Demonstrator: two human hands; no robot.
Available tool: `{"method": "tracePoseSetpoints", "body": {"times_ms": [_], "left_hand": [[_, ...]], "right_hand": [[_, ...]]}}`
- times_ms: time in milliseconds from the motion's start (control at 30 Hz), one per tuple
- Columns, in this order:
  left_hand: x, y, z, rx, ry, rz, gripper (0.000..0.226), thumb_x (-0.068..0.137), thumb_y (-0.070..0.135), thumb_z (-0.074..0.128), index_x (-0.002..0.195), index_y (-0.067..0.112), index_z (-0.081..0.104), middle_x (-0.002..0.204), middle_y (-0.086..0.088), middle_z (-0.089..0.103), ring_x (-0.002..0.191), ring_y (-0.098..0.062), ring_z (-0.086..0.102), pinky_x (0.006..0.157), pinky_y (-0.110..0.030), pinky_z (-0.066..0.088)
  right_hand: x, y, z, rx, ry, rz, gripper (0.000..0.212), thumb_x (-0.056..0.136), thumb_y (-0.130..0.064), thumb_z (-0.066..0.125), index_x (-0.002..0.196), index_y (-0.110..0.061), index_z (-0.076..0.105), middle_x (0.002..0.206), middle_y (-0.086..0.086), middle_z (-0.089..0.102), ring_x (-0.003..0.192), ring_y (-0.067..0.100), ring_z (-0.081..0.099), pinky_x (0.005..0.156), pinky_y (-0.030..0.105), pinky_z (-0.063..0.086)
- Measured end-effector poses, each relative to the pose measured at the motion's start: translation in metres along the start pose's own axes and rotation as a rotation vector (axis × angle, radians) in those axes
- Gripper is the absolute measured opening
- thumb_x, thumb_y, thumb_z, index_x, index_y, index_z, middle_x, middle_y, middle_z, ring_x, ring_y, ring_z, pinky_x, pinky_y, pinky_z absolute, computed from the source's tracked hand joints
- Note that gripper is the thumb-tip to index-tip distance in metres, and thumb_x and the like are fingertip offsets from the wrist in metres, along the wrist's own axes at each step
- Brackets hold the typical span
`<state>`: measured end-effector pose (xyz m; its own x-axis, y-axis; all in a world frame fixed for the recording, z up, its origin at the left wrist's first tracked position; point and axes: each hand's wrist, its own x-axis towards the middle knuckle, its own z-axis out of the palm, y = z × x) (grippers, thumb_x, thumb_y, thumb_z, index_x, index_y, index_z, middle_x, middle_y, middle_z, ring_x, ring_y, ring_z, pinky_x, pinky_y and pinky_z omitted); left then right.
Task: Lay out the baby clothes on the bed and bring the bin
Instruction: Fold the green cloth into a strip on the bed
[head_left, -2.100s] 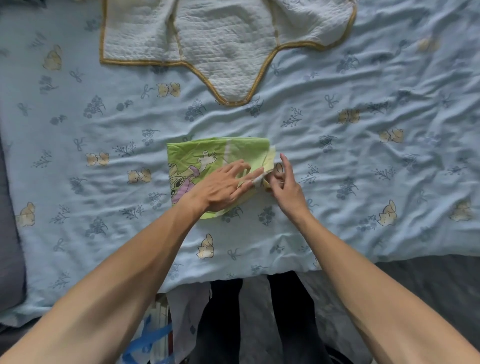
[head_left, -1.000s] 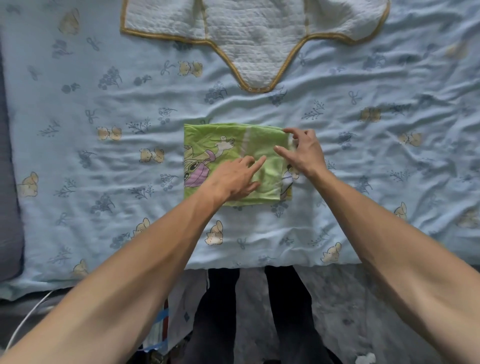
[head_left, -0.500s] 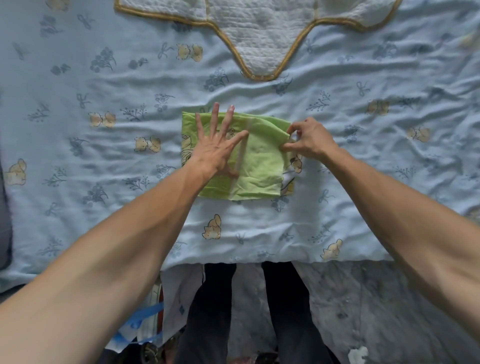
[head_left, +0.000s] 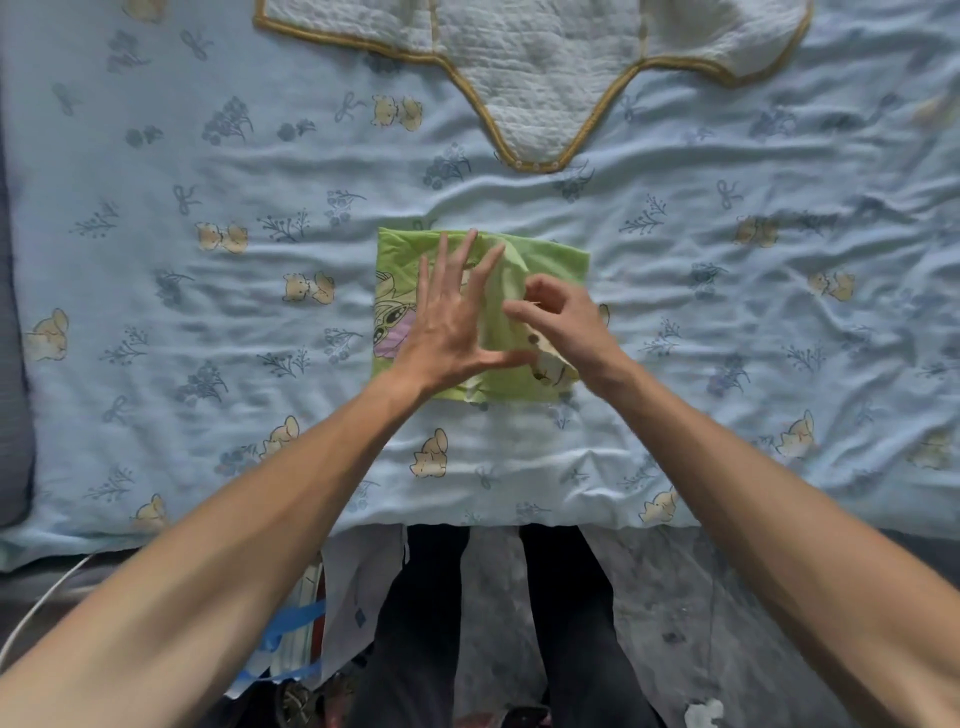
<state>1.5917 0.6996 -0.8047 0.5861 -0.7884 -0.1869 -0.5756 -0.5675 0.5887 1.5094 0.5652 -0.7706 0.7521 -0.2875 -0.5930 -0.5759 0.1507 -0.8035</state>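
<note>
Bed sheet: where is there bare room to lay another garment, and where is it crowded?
Bare sheet lies left of the green garment, and more to its right, out to the frame edge. The near strip toward the bed's edge is narrower. The middle is crowded: left hand and right hand work there, with the white quilted garment above.

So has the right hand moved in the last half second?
Yes. The right hand, which pinched the green cloth's right edge, has crossed leftward over the cloth toward the left hand, carrying a fold with it.
</note>
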Motion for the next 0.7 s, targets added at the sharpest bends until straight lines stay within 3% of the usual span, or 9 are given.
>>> {"method": "tracePoseSetpoints", "body": {"times_ms": [167, 333, 400, 433, 500, 533, 567, 633, 700], "left_hand": [[-0.013, -0.035, -0.041, 0.17, 0.008, 0.237, 0.096, 0.068, 0.08, 0.051, 0.144, 0.028, 0.026, 0.155, -0.024, 0.011, 0.144, -0.043, 0.003, 0.115, -0.054, -0.006], [-0.026, -0.082, -0.115, 0.225, 0.087, 0.198, 0.089, 0.073, 0.077, 0.048, 0.144, 0.027, 0.03, 0.154, -0.024, 0.015, 0.144, -0.039, 0.007, 0.116, -0.05, -0.002], [-0.034, -0.098, -0.146, 0.265, 0.128, 0.189, 0.089, 0.074, 0.077, 0.048, 0.143, 0.022, 0.035, 0.154, -0.023, 0.018, 0.144, -0.033, 0.006, 0.116, -0.046, -0.003], [-0.037, -0.104, -0.158, 0.286, 0.126, 0.189, 0.09, 0.073, 0.078, 0.046, 0.143, 0.021, 0.036, 0.154, -0.023, 0.018, 0.143, -0.032, 0.007, 0.116, -0.046, -0.002], [-0.04, -0.114, -0.174, 0.324, 0.104, 0.184, 0.092, 0.073, 0.081, 0.042, 0.143, 0.021, 0.037, 0.154, -0.021, 0.019, 0.143, -0.032, 0.008, 0.115, -0.05, 0.001], [-0.04, -0.119, -0.179, 0.337, 0.099, 0.176, 0.092, 0.073, 0.081, 0.04, 0.143, 0.022, 0.037, 0.154, -0.02, 0.02, 0.143, -0.031, 0.007, 0.116, -0.049, 0.002], [-0.04, -0.125, -0.18, 0.348, 0.097, 0.168, 0.092, 0.073, 0.081, 0.039, 0.143, 0.022, 0.037, 0.154, -0.02, 0.02, 0.144, -0.03, 0.007, 0.116, -0.047, 0.001], [-0.039, -0.137, -0.175, 0.389, 0.069, 0.172, 0.089, 0.073, 0.081, 0.04, 0.142, 0.024, 0.037, 0.155, -0.018, 0.019, 0.144, -0.032, 0.006, 0.116, -0.046, 0.001], [-0.038, -0.15, -0.158, 0.457, -0.025, 0.193, 0.091, 0.068, 0.079, 0.047, 0.142, 0.029, 0.036, 0.155, -0.018, 0.017, 0.144, -0.039, 0.004, 0.114, -0.051, 0.0]], "right_hand": [[0.009, -0.013, 0.058, 0.293, 0.018, 0.123, 0.023, 0.089, -0.003, 0.056, 0.071, -0.018, 0.054, 0.065, -0.005, 0.053, 0.055, 0.001, 0.049, 0.056, 0.015, 0.042], [0.024, -0.031, 0.146, 0.351, -0.091, 0.166, 0.027, 0.088, -0.005, 0.06, 0.067, -0.017, 0.048, 0.061, -0.004, 0.046, 0.053, 0.005, 0.042, 0.048, 0.014, 0.037], [0.03, -0.042, 0.188, 0.301, -0.16, 0.134, 0.014, 0.09, -0.006, 0.058, 0.078, -0.01, 0.055, 0.071, 0.001, 0.054, 0.062, 0.008, 0.05, 0.054, 0.012, 0.043], [0.031, -0.049, 0.205, 0.24, -0.223, 0.089, 0.005, 0.092, -0.004, 0.056, 0.089, -0.001, 0.059, 0.082, 0.007, 0.06, 0.074, 0.014, 0.056, 0.066, 0.017, 0.047], [0.035, -0.061, 0.226, 0.121, -0.39, -0.033, 0.028, 0.094, 0.003, 0.048, 0.119, 0.015, 0.051, 0.119, 0.027, 0.057, 0.114, 0.033, 0.053, 0.099, 0.035, 0.043], [0.036, -0.067, 0.229, 0.05, -0.454, -0.053, 0.038, 0.095, 0.004, 0.046, 0.13, 0.015, 0.041, 0.135, 0.03, 0.046, 0.129, 0.037, 0.042, 0.107, 0.035, 0.033], [0.038, -0.068, 0.225, -0.036, -0.483, -0.046, 0.044, 0.095, 0.001, 0.047, 0.136, 0.011, 0.037, 0.142, 0.026, 0.041, 0.134, 0.034, 0.037, 0.107, 0.029, 0.032], [0.044, -0.055, 0.203, -0.23, -0.43, -0.139, 0.045, 0.09, -0.006, 0.057, 0.135, -0.003, 0.049, 0.136, 0.014, 0.053, 0.125, 0.026, 0.05, 0.093, 0.016, 0.042], [0.052, -0.029, 0.159, -0.482, -0.21, -0.274, 0.049, 0.084, -0.016, 0.067, 0.131, -0.015, 0.054, 0.134, 0.007, 0.056, 0.12, 0.021, 0.054, 0.097, 0.026, 0.046]]}}
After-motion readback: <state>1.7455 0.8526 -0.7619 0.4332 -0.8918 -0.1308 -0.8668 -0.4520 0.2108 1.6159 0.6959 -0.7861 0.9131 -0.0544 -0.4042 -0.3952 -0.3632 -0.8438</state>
